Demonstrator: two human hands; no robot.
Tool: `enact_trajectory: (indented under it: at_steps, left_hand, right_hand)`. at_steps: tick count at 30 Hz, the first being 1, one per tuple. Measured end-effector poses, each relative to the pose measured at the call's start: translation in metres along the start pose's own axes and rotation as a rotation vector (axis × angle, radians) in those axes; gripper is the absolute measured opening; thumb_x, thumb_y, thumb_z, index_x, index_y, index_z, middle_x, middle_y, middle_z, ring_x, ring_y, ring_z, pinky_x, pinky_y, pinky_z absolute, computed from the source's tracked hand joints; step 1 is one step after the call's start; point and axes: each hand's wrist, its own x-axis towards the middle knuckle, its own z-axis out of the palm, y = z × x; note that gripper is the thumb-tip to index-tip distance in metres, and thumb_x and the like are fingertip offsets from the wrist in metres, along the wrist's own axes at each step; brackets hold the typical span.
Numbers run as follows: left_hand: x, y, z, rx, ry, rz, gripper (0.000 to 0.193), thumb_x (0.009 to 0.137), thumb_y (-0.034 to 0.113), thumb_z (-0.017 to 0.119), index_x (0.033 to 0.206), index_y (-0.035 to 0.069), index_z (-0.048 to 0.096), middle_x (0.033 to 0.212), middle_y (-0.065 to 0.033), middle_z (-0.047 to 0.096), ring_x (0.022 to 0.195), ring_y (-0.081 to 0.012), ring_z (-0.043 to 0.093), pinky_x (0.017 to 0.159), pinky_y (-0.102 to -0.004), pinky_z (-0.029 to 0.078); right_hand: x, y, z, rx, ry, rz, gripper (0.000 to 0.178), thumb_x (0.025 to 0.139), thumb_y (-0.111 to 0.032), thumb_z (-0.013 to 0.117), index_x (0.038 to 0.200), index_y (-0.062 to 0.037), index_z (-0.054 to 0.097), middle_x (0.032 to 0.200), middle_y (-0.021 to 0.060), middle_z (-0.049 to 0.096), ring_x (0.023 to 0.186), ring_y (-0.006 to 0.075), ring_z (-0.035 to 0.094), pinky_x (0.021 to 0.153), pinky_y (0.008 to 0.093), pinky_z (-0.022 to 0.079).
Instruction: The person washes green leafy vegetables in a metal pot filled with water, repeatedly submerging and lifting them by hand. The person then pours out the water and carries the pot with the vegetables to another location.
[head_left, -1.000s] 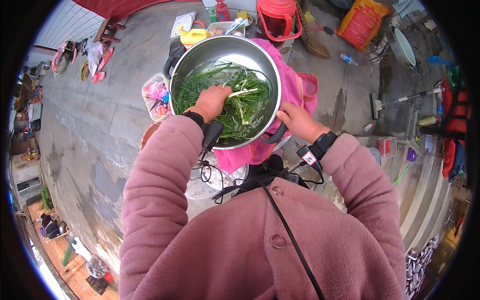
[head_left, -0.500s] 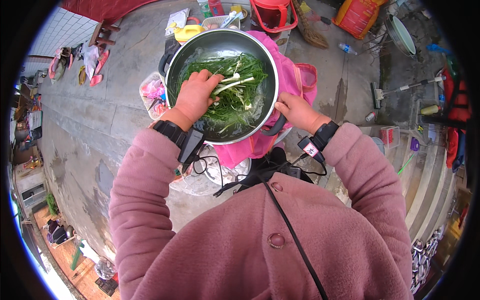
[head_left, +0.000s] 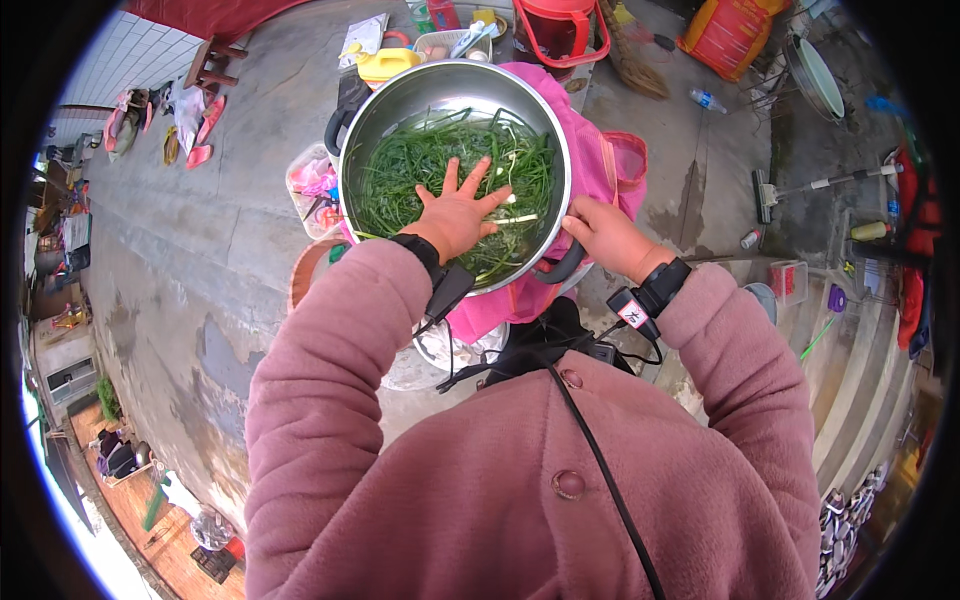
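A wide metal pot point(head_left: 470, 90) with black side handles holds water and long, thin green stalks point(head_left: 395, 165), like scallions or chives. Several pale stem ends point(head_left: 517, 219) show among them. Over the greens lies my left hand point(head_left: 458, 212), palm down with fingers spread, pressing on or touching them; nothing is gripped in it. My right hand point(head_left: 607, 238) is closed on the pot's right rim, just above the right handle point(head_left: 567, 265); its fingertips are partly hidden. Beneath the pot is a pink cloth-like cover point(head_left: 577, 125).
Behind the pot stand a yellow jug point(head_left: 387, 66), a basket point(head_left: 455, 43) and a red bucket point(head_left: 565, 40). A white tray of small items point(head_left: 310, 180) sits to the left. A broom point(head_left: 635, 65) and plastic bottle point(head_left: 707, 100) lie at the far right.
My left hand has moved right and nearer, and its fingers have gone from bunched on the greens to spread. The greens now lie spread out across the water. My right hand stays on the rim.
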Motion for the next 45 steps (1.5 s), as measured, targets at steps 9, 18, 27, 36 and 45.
enact_trajectory:
  at_steps: [9, 18, 27, 36, 45]
  left_hand:
    - [0.016, -0.004, 0.025, -0.052, 0.083, -0.041, 0.055, 0.089, 0.029, 0.058, 0.138, 0.040, 0.037, 0.155, -0.0063, 0.009, 0.138, -0.0440, 0.016, 0.096, -0.0741, 0.024]
    - [0.025, -0.060, -0.015, -0.255, 0.375, -0.012, 0.020, 0.075, 0.019, 0.072, 0.093, 0.013, 0.065, 0.126, -0.0109, 0.050, 0.115, -0.0370, 0.047, 0.089, -0.0461, 0.045]
    - [0.059, -0.066, -0.015, -0.308, 0.320, -0.292, 0.070, 0.066, 0.035, 0.082, 0.125, 0.024, 0.046, 0.151, -0.0142, 0.019, 0.135, -0.0396, 0.024, 0.095, -0.0603, 0.036]
    - [-0.018, -0.013, 0.000, -0.147, 0.193, 0.110, 0.064, 0.084, 0.049, 0.059, 0.140, 0.026, 0.036, 0.136, -0.0142, 0.041, 0.122, -0.0390, 0.040, 0.095, -0.0559, 0.037]
    - [-0.001, 0.014, 0.033, -0.015, 0.069, -0.056, 0.073, 0.089, 0.040, 0.055, 0.149, 0.028, 0.014, 0.153, -0.0206, 0.007, 0.136, -0.0478, 0.016, 0.102, -0.0661, 0.019]
  right_hand:
    - [0.001, 0.002, 0.001, -0.040, 0.021, -0.001, 0.020, 0.089, -0.020, 0.057, 0.089, -0.0001, 0.055, 0.078, 0.0205, 0.062, 0.075, 0.0384, 0.059, 0.066, 0.0442, 0.046]
    - [0.000, 0.003, 0.001, -0.028, 0.023, -0.019, 0.020, 0.089, -0.020, 0.057, 0.089, -0.0003, 0.055, 0.077, 0.0199, 0.062, 0.074, 0.0380, 0.060, 0.066, 0.0430, 0.047]
    - [0.000, -0.004, -0.001, 0.001, 0.003, 0.020, 0.019, 0.090, -0.018, 0.057, 0.088, 0.0005, 0.055, 0.075, 0.0176, 0.063, 0.071, 0.0337, 0.062, 0.064, 0.0404, 0.048]
    - [0.000, 0.002, 0.003, 0.032, 0.022, -0.022, 0.017, 0.089, -0.016, 0.058, 0.088, 0.0002, 0.055, 0.074, 0.0171, 0.062, 0.066, 0.0324, 0.061, 0.061, 0.0395, 0.048]
    - [0.000, -0.001, 0.004, 0.146, -0.021, 0.109, 0.018, 0.090, -0.016, 0.057, 0.087, 0.0008, 0.054, 0.070, 0.0156, 0.061, 0.063, 0.0279, 0.062, 0.057, 0.0374, 0.048]
